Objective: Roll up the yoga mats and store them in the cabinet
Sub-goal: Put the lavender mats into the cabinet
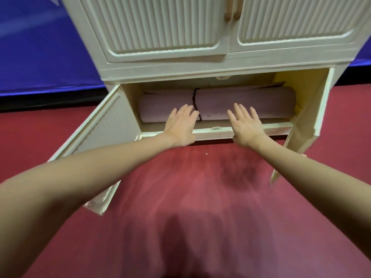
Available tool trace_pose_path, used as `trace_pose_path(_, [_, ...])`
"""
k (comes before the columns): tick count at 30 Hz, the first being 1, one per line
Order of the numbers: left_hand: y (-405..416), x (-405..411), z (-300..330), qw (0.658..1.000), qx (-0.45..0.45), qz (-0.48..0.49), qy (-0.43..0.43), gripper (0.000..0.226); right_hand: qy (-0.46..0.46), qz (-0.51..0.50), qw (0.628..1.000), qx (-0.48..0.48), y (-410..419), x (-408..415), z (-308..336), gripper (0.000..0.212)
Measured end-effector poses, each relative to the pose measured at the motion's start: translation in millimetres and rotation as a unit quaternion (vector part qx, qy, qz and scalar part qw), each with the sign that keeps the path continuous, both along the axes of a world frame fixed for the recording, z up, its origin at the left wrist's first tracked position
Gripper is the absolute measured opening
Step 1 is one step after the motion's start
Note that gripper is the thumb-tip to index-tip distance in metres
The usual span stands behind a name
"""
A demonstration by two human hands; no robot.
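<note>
A rolled pale pink yoga mat point(261, 101), tied round its middle with a black cord point(195, 101), lies lengthwise inside the lower compartment of a cream cabinet point(170, 71). My left hand point(180, 125) reaches over the compartment's front lip with straight fingers at the mat's front, beside the cord. My right hand point(246, 123) does the same further right, fingers spread and straight against the roll. Neither hand holds anything. Behind the roll, another pale sheet edge shows faintly.
Both lower doors stand open: the left door point(106, 133) swings out toward me, the right door point(313, 109) angles out to the right. The upper doors point(156, 27) are closed, with wooden handles. Red floor point(190, 197) spreads below; a blue wall point(40, 47) is at left.
</note>
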State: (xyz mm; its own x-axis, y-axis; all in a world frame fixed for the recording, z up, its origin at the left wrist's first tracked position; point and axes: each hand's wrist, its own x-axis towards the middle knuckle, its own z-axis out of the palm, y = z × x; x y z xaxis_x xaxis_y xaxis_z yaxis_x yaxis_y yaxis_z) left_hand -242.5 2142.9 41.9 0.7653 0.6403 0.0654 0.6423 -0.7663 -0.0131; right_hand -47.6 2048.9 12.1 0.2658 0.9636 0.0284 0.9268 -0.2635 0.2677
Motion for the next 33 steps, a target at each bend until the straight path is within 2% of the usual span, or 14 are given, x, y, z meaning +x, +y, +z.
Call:
trace_pose_path(4, [-15.4, -41.0, 37.7, 0.991, 0.057, 0.123, -0.01, 0.069, -0.088, 0.012, 0.996, -0.031, -24.0, -27.2, 24.4, 0.06])
trace_pose_path(8, [-13.1, -85.9, 69.3, 0.959, 0.107, 0.259, 0.039, 0.081, -0.159, -0.049, 0.981, -0.099, -38.8, -45.8, 47.0, 0.035])
trace_pose_path(11, [-5.1, -117.6, 79.2, 0.935, 0.043, 0.352, 0.03, 0.084, -0.194, -0.078, 0.972, -0.108, -45.7, -56.4, 56.9, 0.029])
trace_pose_path(13, [-5.5, -134.4, 83.3, 0.927, -0.016, 0.374, 0.029, 0.087, -0.209, -0.084, 0.97, -0.096, -50.1, -61.7, 64.7, 0.026])
trace_pose_path(16, [-10.3, -145.9, 90.7, 0.944, -0.004, 0.327, 0.039, 0.083, -0.202, -0.067, 0.976, -0.055, -60.0, -66.1, 78.7, 0.022])
trace_pose_path(19, [-17.4, -141.4, 100.8, 0.968, 0.002, 0.252, -0.008, 0.081, -0.164, -0.072, 0.984, -0.023, -72.2, -67.3, 88.3, 0.022])
trace_pose_path(20, [-19.6, -136.3, 101.5, 0.973, -0.01, 0.228, -0.039, 0.073, -0.148, -0.074, 0.986, -0.015, -75.5, -65.8, 87.3, 0.022])
trace_pose_path(22, [-23.1, -120.8, 101.0, 0.976, -0.055, 0.189, -0.091, 0.044, -0.12, -0.071, 0.99, 0.021, -81.9, -61.2, 83.1, 0.021])
trace_pose_path(24, [-24.7, -102.5, 94.5, 0.975, -0.102, 0.156, -0.118, 0.019, -0.088, -0.059, 0.99, 0.098, -88.4, -53.5, 76.3, 0.024])
trace_pose_path(28, [-23.7, -69.7, 76.5, 0.974, -0.152, 0.098, -0.14, 0.039, 0.003, -0.043, 0.969, 0.243, -100.5, -33.0, 65.8, 0.043])
trace_pose_path(33, [-31.1, -41.7, 67.2, 0.983, -0.147, 0.074, -0.086, 0.069, 0.15, 0.008, 0.91, 0.388, -113.9, -21.9, 45.7, 0.059])
